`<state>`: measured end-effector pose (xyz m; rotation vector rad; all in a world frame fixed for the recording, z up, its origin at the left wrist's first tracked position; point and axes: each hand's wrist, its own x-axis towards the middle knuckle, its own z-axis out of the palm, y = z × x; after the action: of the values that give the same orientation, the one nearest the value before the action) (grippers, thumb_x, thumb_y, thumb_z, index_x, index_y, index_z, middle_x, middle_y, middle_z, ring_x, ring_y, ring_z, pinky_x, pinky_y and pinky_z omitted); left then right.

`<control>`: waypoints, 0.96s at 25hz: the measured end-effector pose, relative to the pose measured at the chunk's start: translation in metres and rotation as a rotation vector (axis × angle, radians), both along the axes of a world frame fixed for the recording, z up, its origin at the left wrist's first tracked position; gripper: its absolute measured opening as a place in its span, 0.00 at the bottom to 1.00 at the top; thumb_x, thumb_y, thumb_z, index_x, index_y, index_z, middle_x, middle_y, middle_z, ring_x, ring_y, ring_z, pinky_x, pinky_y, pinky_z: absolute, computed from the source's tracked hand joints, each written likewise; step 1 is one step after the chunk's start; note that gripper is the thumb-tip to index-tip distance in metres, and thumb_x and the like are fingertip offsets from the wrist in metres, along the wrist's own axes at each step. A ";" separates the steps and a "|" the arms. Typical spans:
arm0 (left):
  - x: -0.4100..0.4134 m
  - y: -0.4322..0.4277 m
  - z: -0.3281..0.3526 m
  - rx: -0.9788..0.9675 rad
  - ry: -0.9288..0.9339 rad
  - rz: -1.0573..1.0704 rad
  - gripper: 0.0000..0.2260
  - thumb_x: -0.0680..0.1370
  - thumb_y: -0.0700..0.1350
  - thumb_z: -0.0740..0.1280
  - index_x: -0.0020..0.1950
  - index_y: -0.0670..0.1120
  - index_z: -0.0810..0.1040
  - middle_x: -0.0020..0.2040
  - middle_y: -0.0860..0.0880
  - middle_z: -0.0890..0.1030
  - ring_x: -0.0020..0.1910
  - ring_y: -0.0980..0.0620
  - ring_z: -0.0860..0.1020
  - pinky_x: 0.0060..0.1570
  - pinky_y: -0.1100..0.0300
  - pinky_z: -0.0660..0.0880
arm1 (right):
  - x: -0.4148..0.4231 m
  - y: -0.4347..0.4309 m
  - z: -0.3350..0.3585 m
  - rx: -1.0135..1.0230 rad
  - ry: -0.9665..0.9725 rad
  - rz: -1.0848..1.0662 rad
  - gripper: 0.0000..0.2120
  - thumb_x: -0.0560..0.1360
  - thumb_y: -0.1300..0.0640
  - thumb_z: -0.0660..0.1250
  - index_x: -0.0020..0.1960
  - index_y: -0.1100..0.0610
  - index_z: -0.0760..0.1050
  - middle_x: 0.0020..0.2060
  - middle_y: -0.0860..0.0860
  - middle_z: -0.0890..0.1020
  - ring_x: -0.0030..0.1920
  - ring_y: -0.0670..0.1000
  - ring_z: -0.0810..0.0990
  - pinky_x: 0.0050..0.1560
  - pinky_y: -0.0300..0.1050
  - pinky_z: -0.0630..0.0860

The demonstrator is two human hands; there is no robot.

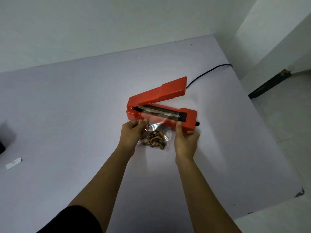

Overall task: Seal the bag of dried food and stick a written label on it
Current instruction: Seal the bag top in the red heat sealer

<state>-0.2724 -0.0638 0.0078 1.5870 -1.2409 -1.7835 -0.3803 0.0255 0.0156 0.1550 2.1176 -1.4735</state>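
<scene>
A clear plastic bag holding brown dried food pieces lies in front of a red heat sealer. The sealer's lid is raised, and the bag's open top edge rests across the sealing strip. My left hand pinches the bag's left upper edge. My right hand grips the bag's right upper edge, its thumb against the sealer's front. A small white label lies far to the left on the table.
The pale table meets a white wall at the back. The sealer's black cord runs off the back right edge. A dark object sits at the left border. The table's right edge drops to the floor.
</scene>
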 end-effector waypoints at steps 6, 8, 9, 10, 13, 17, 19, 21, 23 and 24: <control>-0.004 -0.003 -0.003 -0.017 -0.041 -0.007 0.09 0.77 0.45 0.66 0.40 0.43 0.81 0.39 0.45 0.82 0.40 0.48 0.80 0.48 0.53 0.79 | -0.010 -0.001 0.055 -0.201 0.980 0.072 0.07 0.78 0.58 0.59 0.53 0.62 0.67 0.49 0.59 0.74 0.49 0.55 0.76 0.54 0.31 0.71; -0.005 -0.004 -0.003 -0.016 -0.054 -0.008 0.09 0.77 0.45 0.66 0.41 0.42 0.81 0.40 0.45 0.83 0.41 0.47 0.81 0.49 0.52 0.79 | -0.015 -0.015 0.081 -0.180 1.225 0.340 0.13 0.80 0.54 0.54 0.62 0.58 0.65 0.62 0.58 0.74 0.63 0.55 0.72 0.66 0.42 0.66; -0.005 -0.004 -0.004 -0.014 -0.060 -0.006 0.09 0.77 0.45 0.67 0.42 0.42 0.81 0.40 0.44 0.83 0.41 0.47 0.81 0.50 0.51 0.80 | -0.017 -0.023 0.091 -0.105 1.266 0.480 0.17 0.80 0.52 0.51 0.66 0.56 0.62 0.68 0.57 0.71 0.69 0.54 0.67 0.71 0.46 0.58; -0.005 -0.004 -0.004 -0.012 -0.066 -0.003 0.09 0.77 0.45 0.67 0.43 0.41 0.82 0.41 0.44 0.83 0.40 0.48 0.81 0.50 0.51 0.80 | -0.019 -0.030 0.097 -0.028 1.285 0.603 0.20 0.81 0.49 0.47 0.70 0.55 0.60 0.71 0.57 0.66 0.72 0.53 0.61 0.74 0.45 0.50; -0.005 -0.003 -0.002 -0.030 -0.086 -0.004 0.09 0.77 0.45 0.66 0.43 0.41 0.81 0.40 0.46 0.83 0.39 0.50 0.81 0.48 0.55 0.79 | -0.033 -0.035 0.094 0.152 1.356 0.824 0.26 0.80 0.46 0.41 0.72 0.55 0.60 0.73 0.54 0.63 0.74 0.52 0.57 0.73 0.43 0.38; -0.002 -0.005 -0.004 -0.048 -0.109 -0.030 0.09 0.77 0.46 0.66 0.42 0.42 0.82 0.38 0.46 0.82 0.39 0.50 0.79 0.45 0.56 0.78 | -0.051 -0.022 0.078 0.353 1.477 0.857 0.22 0.81 0.50 0.48 0.69 0.58 0.67 0.69 0.55 0.71 0.72 0.55 0.64 0.73 0.50 0.43; -0.001 -0.005 -0.006 -0.053 -0.123 -0.035 0.09 0.77 0.46 0.67 0.43 0.42 0.82 0.38 0.46 0.82 0.37 0.50 0.79 0.41 0.59 0.77 | -0.054 -0.015 0.069 0.415 1.457 0.877 0.22 0.80 0.51 0.50 0.68 0.60 0.68 0.68 0.56 0.72 0.71 0.57 0.65 0.72 0.56 0.48; -0.002 -0.004 -0.006 -0.051 -0.113 -0.027 0.09 0.76 0.46 0.67 0.44 0.41 0.82 0.37 0.46 0.82 0.36 0.51 0.79 0.38 0.61 0.76 | -0.056 -0.010 0.062 0.419 1.359 0.907 0.23 0.79 0.50 0.48 0.69 0.60 0.66 0.69 0.57 0.71 0.72 0.57 0.64 0.70 0.57 0.50; -0.002 -0.005 -0.006 -0.048 -0.104 -0.018 0.09 0.76 0.46 0.67 0.44 0.42 0.82 0.38 0.46 0.82 0.35 0.52 0.79 0.37 0.62 0.77 | -0.058 -0.007 0.055 0.426 1.260 0.937 0.26 0.79 0.48 0.45 0.71 0.59 0.64 0.71 0.57 0.68 0.73 0.56 0.61 0.71 0.55 0.48; -0.002 -0.005 -0.006 -0.046 -0.099 -0.014 0.09 0.76 0.46 0.67 0.44 0.41 0.82 0.37 0.46 0.82 0.35 0.52 0.79 0.37 0.63 0.77 | -0.059 -0.007 0.051 0.447 1.232 0.952 0.27 0.79 0.47 0.43 0.72 0.59 0.62 0.72 0.57 0.66 0.74 0.56 0.59 0.71 0.55 0.46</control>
<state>-0.2745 -0.0687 0.0014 1.6620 -1.3314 -1.6911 -0.4396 0.0189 0.0668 -1.7289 2.6418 -0.4318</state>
